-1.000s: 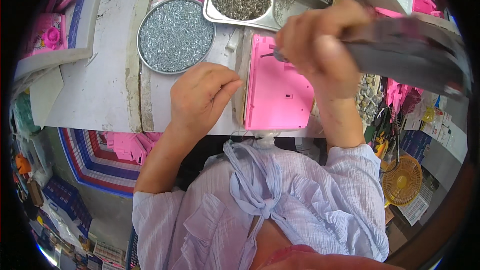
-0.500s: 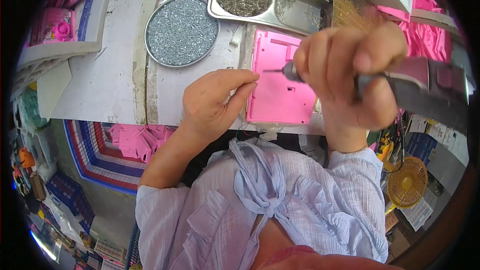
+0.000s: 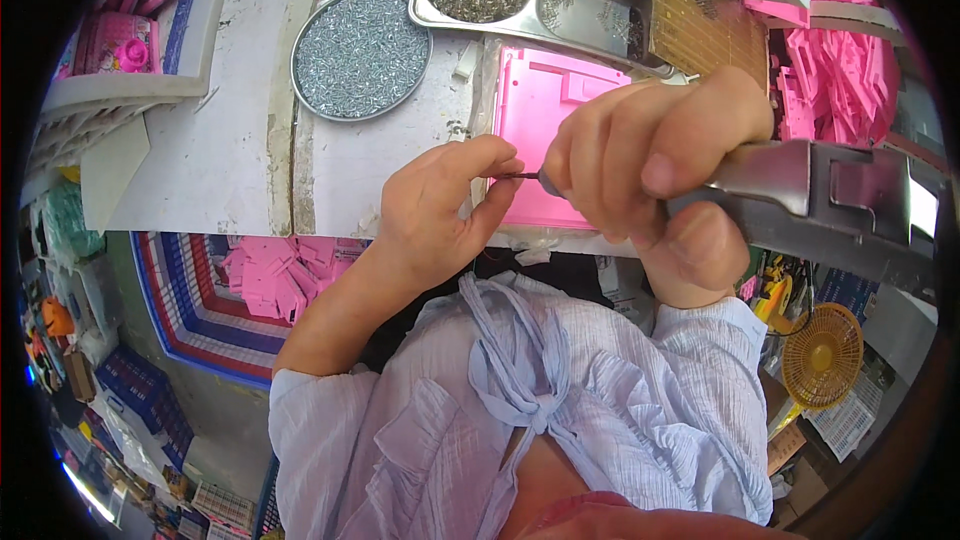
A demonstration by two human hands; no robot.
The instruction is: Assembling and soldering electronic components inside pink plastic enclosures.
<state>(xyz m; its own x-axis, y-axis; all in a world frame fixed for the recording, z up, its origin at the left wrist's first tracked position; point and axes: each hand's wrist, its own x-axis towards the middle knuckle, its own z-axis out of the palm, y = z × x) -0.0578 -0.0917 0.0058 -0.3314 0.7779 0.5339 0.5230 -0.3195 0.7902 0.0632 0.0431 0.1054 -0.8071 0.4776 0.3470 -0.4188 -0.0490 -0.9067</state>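
My right hand (image 3: pixel 640 145) is wrapped round a dark grey power screwdriver (image 3: pixel 850 195), whose body stretches to the right. Its thin bit points left and meets the fingertips of my left hand (image 3: pixel 425 205). Thumb and forefinger of that hand are pinched together at the bit's tip; whatever lies between them is too small to make out. Below both hands a flat pink plastic housing (image 3: pixel 525 110) rests on the table, partly covered by my right hand.
A round dish of silvery screws (image 3: pixel 360 55) stands left of the housing. Behind it lies a metal tray (image 3: pixel 590 20) with small metal parts. Pink parts (image 3: pixel 840 90) are piled at the right. A striped basket (image 3: pixel 180 310) with pink pieces sits below the table edge at left.
The screwdriver and my right hand have moved left and down, bringing the bit to my left fingertips. My left hand has shifted slightly right, still pinched.
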